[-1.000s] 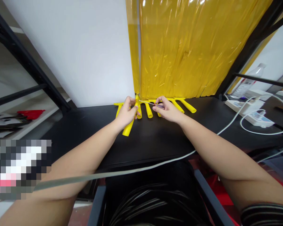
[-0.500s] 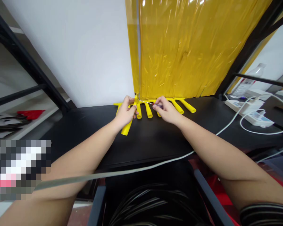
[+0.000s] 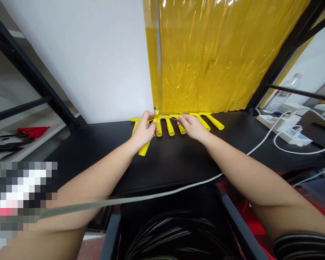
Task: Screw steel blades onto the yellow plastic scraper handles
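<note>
My left hand [image 3: 141, 134] is closed around a yellow plastic handle [image 3: 144, 149] with a hollow tube end, tilted so the tube points down toward me. My right hand [image 3: 194, 127] pinches a screwdriver [image 3: 166, 117] with a thin metal shaft. The shaft runs left, its tip at the upper end of the held handle. My fingers mostly hide the screwdriver's grip. Several similar yellow handles [image 3: 170, 128] lie in a row behind and between my hands, tube ends toward me. Whether the tip sits in a screw is too small to tell.
The black tabletop [image 3: 162, 162] meets a white panel [image 3: 97, 65] and a yellow film-covered panel [image 3: 219, 54] at the back. On the right are a power strip [image 3: 295, 135], white cables and a plastic bottle [image 3: 283, 94]. A pale cable [image 3: 151, 196] crosses in front of me.
My right fingers have shifted their hold on the screwdriver, from curled around its grip to a pinch. My left hand and the handle in it stay nearly still.
</note>
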Action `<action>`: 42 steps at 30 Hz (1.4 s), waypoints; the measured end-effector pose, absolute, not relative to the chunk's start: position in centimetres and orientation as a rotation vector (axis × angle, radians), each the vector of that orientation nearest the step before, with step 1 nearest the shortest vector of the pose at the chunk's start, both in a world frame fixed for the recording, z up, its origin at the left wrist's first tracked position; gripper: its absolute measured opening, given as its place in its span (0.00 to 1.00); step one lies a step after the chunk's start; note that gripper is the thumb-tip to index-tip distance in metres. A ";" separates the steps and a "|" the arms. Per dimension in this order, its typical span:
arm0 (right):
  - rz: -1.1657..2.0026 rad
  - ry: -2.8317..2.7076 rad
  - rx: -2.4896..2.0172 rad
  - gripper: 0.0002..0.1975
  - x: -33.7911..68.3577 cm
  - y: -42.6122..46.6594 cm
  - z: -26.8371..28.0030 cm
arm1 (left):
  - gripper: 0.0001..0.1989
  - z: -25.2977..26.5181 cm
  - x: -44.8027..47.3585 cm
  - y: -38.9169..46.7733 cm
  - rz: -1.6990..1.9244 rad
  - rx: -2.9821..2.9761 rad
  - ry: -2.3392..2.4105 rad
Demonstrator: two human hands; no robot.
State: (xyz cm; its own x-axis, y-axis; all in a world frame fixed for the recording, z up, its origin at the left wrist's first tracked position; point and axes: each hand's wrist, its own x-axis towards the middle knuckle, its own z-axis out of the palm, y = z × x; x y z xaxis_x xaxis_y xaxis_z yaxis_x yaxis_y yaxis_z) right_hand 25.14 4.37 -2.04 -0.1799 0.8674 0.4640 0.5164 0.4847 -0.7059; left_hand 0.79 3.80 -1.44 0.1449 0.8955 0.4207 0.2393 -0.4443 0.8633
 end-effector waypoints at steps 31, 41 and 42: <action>0.980 -1.944 -0.868 0.15 24.8 3.5 -1.5 | 0.23 1.3 -3.6 5.8 1.557 2.046 1.186; 0.731 -2.485 -0.936 0.09 25.5 2.2 -0.6 | 0.36 -2.0 -15.1 13.3 1.555 1.114 1.939; 0.730 -2.509 -0.940 0.10 25.5 2.0 -0.4 | 0.39 -2.4 -15.6 13.4 1.464 1.105 2.049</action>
State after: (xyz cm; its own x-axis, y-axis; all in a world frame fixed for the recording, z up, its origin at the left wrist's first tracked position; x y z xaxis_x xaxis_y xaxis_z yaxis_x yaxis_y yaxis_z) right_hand 25.47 2.04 -0.42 -0.7126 0.6854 0.1498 0.4979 0.6444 -0.5804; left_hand -15.56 13.36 -2.36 -0.6139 0.7790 0.1275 0.3730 0.1440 0.9166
